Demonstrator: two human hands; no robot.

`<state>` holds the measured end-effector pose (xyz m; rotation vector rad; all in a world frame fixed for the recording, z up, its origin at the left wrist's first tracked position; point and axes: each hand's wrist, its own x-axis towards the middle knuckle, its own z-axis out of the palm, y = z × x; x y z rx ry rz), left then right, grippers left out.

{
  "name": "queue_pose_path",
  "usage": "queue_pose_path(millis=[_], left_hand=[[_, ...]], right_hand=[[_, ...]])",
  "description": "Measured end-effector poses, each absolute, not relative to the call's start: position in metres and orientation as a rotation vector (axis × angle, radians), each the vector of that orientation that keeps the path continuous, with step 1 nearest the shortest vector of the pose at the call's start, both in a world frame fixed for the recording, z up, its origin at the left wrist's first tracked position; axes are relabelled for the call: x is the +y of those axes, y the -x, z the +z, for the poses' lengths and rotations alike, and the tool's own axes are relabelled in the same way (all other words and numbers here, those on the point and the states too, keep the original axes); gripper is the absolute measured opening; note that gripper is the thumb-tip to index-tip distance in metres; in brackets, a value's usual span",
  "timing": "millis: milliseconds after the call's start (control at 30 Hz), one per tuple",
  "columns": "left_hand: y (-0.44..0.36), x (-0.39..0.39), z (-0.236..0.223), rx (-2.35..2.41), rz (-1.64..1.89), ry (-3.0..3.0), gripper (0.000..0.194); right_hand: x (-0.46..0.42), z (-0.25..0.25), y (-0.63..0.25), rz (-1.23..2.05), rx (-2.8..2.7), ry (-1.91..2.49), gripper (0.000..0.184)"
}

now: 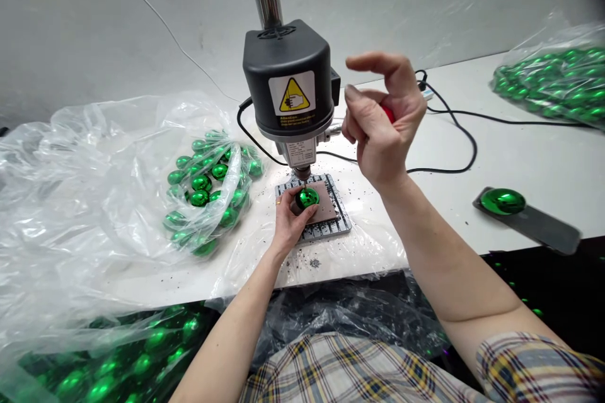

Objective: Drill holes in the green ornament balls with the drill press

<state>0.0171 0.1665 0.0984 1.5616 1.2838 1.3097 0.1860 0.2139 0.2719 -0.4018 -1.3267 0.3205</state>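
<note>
A black-headed bench drill press stands in front of me, its drill bit down at the top of a shiny green ball. My left hand is closed round the ball's left and near sides, beside a dark round piece. The ball sits over a brownish board on the slotted metal base. Up at the right of the drill head, my right hand curls round a red knob at the lever's end, with the index finger raised off it.
On the left, clear plastic bag spreads around several green balls. Another filled bag lies far right. A phone bears one green ball. Black cable crosses the table; dark shavings lie around the base.
</note>
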Motion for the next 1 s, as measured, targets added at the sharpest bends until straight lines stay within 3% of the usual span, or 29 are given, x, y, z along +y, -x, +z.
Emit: queue_pose_path(millis=[533,1000], left_hand=[[-0.017,0.167,0.095,1.259,1.324,-1.579,0.053],[-0.018,0.166,0.099,1.265,1.297,-1.606,0.049]], right_hand=[[0.199,0.263,-0.184,0.250,-1.309,0.391,0.011],[0.180,0.261,-0.180,0.303,-1.282,0.411,0.024]])
